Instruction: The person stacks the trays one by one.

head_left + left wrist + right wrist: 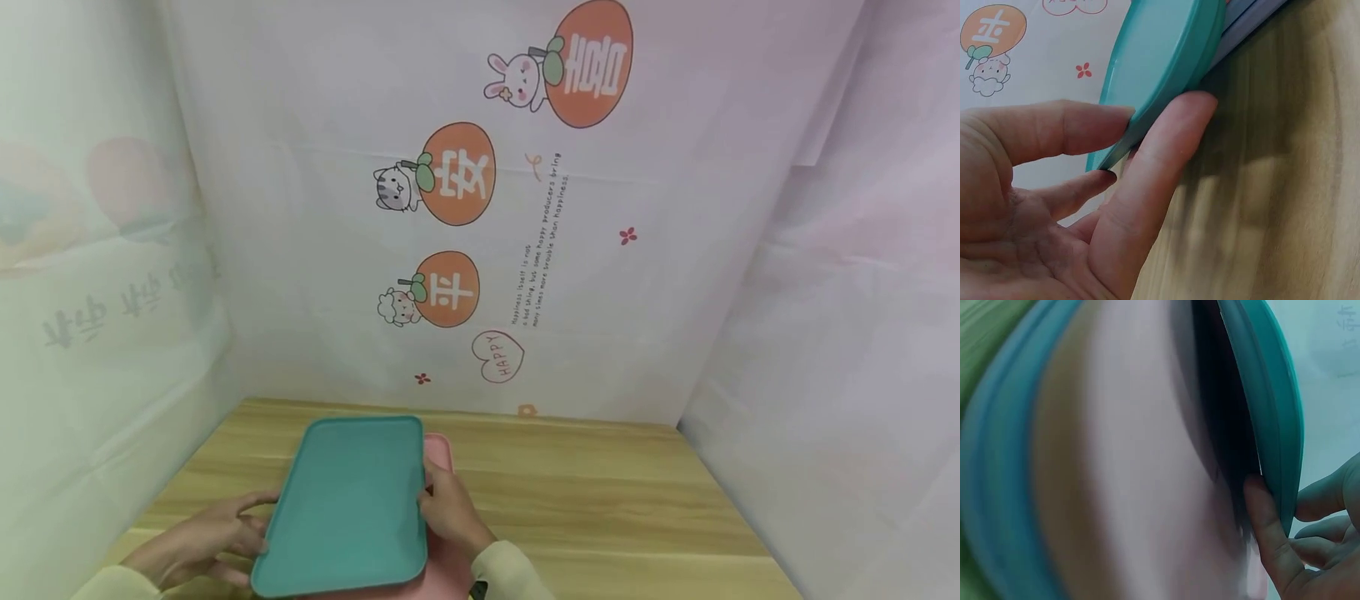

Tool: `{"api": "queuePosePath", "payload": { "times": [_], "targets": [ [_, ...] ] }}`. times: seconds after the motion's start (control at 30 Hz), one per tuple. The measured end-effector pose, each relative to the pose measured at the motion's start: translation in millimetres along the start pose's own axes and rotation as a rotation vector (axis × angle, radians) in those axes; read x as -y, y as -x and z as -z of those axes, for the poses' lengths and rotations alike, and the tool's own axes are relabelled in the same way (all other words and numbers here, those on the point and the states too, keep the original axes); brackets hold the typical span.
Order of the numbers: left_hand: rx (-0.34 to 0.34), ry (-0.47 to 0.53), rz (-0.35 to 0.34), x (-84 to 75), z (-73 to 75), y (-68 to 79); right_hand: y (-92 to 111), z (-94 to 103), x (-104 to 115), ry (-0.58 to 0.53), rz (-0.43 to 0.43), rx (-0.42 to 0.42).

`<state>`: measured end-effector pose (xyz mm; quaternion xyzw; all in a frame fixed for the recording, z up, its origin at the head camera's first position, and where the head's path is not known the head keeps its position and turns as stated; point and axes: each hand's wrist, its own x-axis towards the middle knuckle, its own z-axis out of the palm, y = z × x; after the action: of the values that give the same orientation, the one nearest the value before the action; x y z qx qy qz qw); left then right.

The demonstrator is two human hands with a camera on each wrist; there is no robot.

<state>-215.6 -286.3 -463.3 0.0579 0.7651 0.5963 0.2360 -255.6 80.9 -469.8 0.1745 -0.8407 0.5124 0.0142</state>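
A teal rectangular tray (348, 500) with rounded corners and a low rim is tilted up over a pink tray (442, 575). On its left edge, my left hand (213, 537) pinches the rim, with fingers (1166, 137) on either side of it in the left wrist view. My right hand (453, 508) grips the opposite edge. Up close in the right wrist view, the teal tray (1272, 394) has a dark gap beneath it, and my right hand (1316, 544) has a finger under its rim. Most of the pink tray is hidden.
Under the teal tray, the right wrist view shows a blurred pink surface (1141, 456) and a blue rim (997, 462). A purplish edge (1250, 22) appears in the left wrist view. White printed sheets (337, 250) enclose the wood-grain table (600, 500) at the back and sides.
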Motion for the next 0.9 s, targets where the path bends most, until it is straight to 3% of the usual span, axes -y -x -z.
{"api": "queuePosePath", "payload": {
  "times": [0.3, 0.63, 0.9],
  "targets": [
    [0.027, -0.003, 0.008, -3.2, -7.8, -5.3, 2, 6.2, -5, 0.006, -0.035, -0.014],
    [-0.004, -0.019, 0.005, -4.9, -15.7, -8.4, 5, 12.0, -9, 0.021, -0.048, -0.013],
    [0.028, -0.003, -0.009, -3.2, -18.2, -10.3, 10, 17.4, -6, 0.067, -0.035, -0.012]
  ]
}}
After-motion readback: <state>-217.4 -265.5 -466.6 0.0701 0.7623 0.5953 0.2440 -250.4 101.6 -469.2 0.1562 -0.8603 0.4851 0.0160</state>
